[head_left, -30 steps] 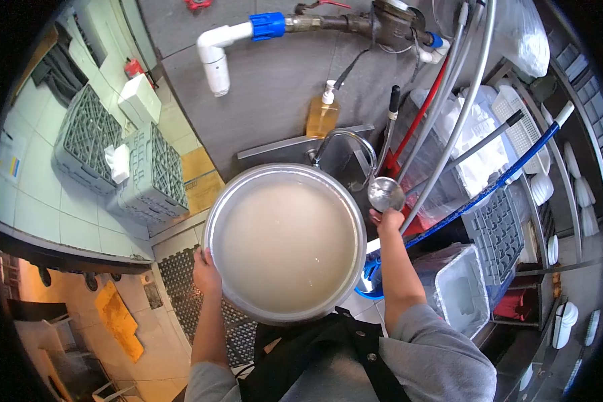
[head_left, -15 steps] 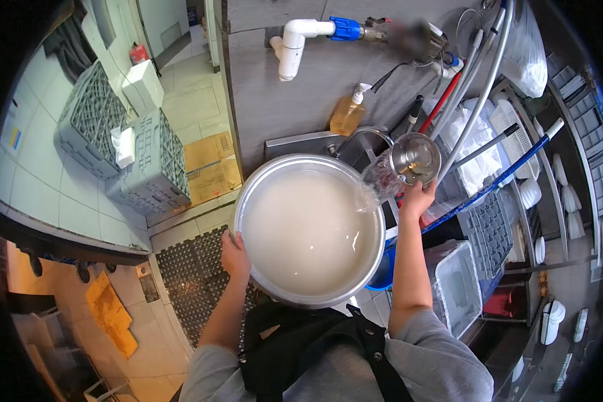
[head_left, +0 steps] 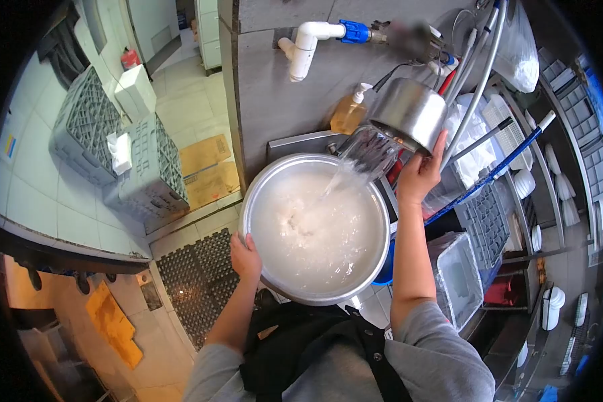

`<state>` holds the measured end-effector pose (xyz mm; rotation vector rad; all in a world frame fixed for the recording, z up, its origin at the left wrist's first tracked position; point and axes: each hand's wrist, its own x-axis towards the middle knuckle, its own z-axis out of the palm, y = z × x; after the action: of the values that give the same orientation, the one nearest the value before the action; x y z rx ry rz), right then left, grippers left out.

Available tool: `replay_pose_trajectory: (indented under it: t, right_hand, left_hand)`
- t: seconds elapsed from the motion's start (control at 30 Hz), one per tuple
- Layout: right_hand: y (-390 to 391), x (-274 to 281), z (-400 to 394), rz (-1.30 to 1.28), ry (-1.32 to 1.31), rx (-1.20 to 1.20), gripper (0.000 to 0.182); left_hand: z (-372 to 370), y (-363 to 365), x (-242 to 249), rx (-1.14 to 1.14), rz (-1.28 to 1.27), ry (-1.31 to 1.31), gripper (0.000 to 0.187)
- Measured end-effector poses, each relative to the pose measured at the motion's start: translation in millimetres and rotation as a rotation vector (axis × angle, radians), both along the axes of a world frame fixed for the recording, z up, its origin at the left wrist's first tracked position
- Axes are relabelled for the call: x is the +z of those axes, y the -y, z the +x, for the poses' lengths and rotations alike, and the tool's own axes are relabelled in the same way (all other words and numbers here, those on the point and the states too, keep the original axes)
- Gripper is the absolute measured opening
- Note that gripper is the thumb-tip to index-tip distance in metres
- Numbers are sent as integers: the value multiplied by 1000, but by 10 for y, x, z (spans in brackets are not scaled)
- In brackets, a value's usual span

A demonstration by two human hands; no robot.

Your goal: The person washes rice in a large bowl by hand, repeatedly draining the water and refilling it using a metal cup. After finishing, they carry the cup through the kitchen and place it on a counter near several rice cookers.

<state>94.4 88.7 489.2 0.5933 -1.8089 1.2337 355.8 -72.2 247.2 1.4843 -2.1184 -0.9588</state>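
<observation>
A large round metal pot (head_left: 384, 231) full of cloudy white water (head_left: 308, 258) is directly in front of me. My left hand (head_left: 246, 258) grips its left side, thumb up at the rim. Beyond the right rim, my right hand (head_left: 421, 175) holds a smaller metal pot (head_left: 412, 110) from below, tipped with its mouth toward the large one. Clear water streams from it into the cloudy water, whose surface is rippled and foamy. The faucet behind is mostly covered by the smaller pot and the stream.
A soap pump bottle (head_left: 348, 112) stands behind the sink edge, under a white pipe (head_left: 305, 50). Long poles, one blue (head_left: 492, 177), lean at the right. A clear plastic bin (head_left: 459, 281) is beside my right arm. Grey crates (head_left: 151, 171) stand at the left, near a black mat (head_left: 197, 285).
My right hand has raised and tipped the smaller pot much further over the large one. Water now pours in a broad stream, and the formerly smooth cloudy surface is stirred up.
</observation>
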Motion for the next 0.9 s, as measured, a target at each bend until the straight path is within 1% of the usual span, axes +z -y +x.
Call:
replay_pose_trajectory:
  t: [0.03, 0.07, 0.1, 0.13, 0.2, 0.27, 0.33, 0.4, 0.43, 0.47, 0.53, 0.57, 0.6, 0.63, 0.67, 0.7, 0.73, 0.77, 0.83, 0.87, 0.9]
  right_hand:
    - [16, 28, 42, 9, -8, 36, 59]
    - [22, 51, 83, 15, -15, 69, 58]
    - [3, -24, 46, -49, 122, 177, 57]
    - [21, -112, -11, -47, 111, 177, 55]
    - [21, -336, -94, 53, 121, 180, 56]
    - [-4, -638, -83, 128, 319, 338, 53]
    - [-35, -877, -6, 298, 419, 465, 49]
    - [-78, -915, 86, 531, 941, 684, 45]
    - [-89, -928, 104, 581, 862, 781, 43]
    - [-108, -948, 57, 630, 778, 879, 43]
    - [-179, -1027, -181, 554, 848, 1113, 40]
    - [-207, -1080, -305, 510, 880, 1231, 39]
    - [-228, -1226, -524, 422, 898, 1136, 36]
    - [-239, -1449, -817, 337, 917, 1040, 32]
    - [-220, -1658, -1125, 241, 955, 888, 30]
    - [-181, -1885, -1447, 147, 988, 734, 28]
    - [-137, -2163, -1752, 141, 1102, 589, 28]
    - [-116, -2375, -1968, 285, 1054, 450, 34]
    - [-2, -3238, -2384, 693, 1009, 407, 37]
    - [90, -3497, -2499, 897, 970, 382, 39]
    - [129, -3201, -2415, 676, 1418, 548, 37]
  left_hand:
    - [6, -1, -56, -11, -53, -18, 46]
    - [7, -10, -37, -22, -126, 21, 49]
    - [-1, -13, -11, -34, -201, 60, 53]
    - [-36, -13, 25, -45, -278, 97, 56]
    - [-186, -70, 273, -101, -295, -65, 63]
    - [-417, -207, 593, -177, -283, -233, 70]
    - [-746, -364, 925, -280, -248, -406, 74]
    - [-1022, -518, 1203, -217, 94, -650, 70]
    - [-1146, -573, 1254, -178, 267, -768, 68]
    - [-1210, -560, 1164, -104, 320, -761, 64]
    - [-1138, -425, 875, 51, 423, -745, 55]
    - [-1060, -407, 825, 107, 367, -701, 49]
    - [-943, -407, 766, 163, 312, -657, 42]
    - [-807, -396, 630, 239, 301, -730, 39]
    - [-662, -380, 501, 316, 287, -805, 36]
    - [-514, -367, 459, 334, 256, -783, 35]
    - [-382, -361, 425, 353, 224, -763, 34]
    - [-267, -360, 363, 407, 240, -788, 36]
    - [-88, -358, 214, 514, 269, -836, 39]
    - [-40, -382, 136, 571, 285, -849, 41]
    - [-4, -409, 54, 628, 302, -863, 43]
